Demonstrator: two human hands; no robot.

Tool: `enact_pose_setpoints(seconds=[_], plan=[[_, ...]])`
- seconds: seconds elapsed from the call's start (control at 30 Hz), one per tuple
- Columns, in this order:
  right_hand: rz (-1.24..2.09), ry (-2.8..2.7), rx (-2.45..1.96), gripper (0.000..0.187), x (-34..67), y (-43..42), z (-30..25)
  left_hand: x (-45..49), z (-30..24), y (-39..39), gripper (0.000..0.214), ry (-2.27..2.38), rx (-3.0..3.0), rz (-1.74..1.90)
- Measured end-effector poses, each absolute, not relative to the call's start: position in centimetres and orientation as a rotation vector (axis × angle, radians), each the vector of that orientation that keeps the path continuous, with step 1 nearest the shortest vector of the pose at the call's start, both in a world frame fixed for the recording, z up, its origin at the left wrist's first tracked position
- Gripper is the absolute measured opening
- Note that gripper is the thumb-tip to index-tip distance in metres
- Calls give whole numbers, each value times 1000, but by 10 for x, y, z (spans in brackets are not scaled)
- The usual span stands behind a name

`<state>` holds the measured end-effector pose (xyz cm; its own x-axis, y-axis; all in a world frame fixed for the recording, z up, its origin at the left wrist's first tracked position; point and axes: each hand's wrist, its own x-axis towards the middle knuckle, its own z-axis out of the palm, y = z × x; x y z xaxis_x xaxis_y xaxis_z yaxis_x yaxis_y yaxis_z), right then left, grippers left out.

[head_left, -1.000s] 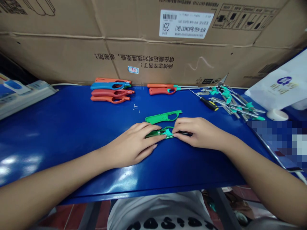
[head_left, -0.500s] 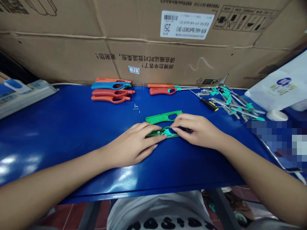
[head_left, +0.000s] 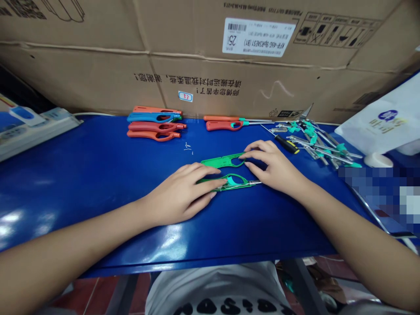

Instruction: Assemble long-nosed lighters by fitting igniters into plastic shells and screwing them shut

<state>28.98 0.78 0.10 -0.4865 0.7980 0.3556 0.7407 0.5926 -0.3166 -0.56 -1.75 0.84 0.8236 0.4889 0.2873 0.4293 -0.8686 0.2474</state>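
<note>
On the blue table (head_left: 98,183) lie two green lighter shell halves. The near half (head_left: 238,181) has a teal trigger and a thin metal rod sticking out to the right. My left hand (head_left: 179,194) grips its left end, with the fingers pressed along it. The far half (head_left: 223,161) lies empty just behind. My right hand (head_left: 274,166) pinches its right end between thumb and forefinger.
Orange and blue shells (head_left: 154,124) are stacked at the back, with two orange lighters (head_left: 226,124) beside them. A screwdriver (head_left: 285,143) and a pile of metal rods (head_left: 318,142) lie right, near a white bag (head_left: 383,118). Cardboard boxes (head_left: 210,65) wall the back. Tiny screws (head_left: 187,148) lie loose.
My right hand has left the near green half and moved back to the right end of the far half. The rod of the near half now shows. My left hand has stayed.
</note>
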Motion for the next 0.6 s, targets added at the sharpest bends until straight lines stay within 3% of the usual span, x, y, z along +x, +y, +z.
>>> enact_pose_setpoints(seconds=[0.3,0.6], plan=[[323,-2297,-1207,2,289,8,5,-9,5,-7,34,934,2745,734],[1155,-1645,-1203,31,274,-4,9,-14,2,-1,38,915,2915,864]])
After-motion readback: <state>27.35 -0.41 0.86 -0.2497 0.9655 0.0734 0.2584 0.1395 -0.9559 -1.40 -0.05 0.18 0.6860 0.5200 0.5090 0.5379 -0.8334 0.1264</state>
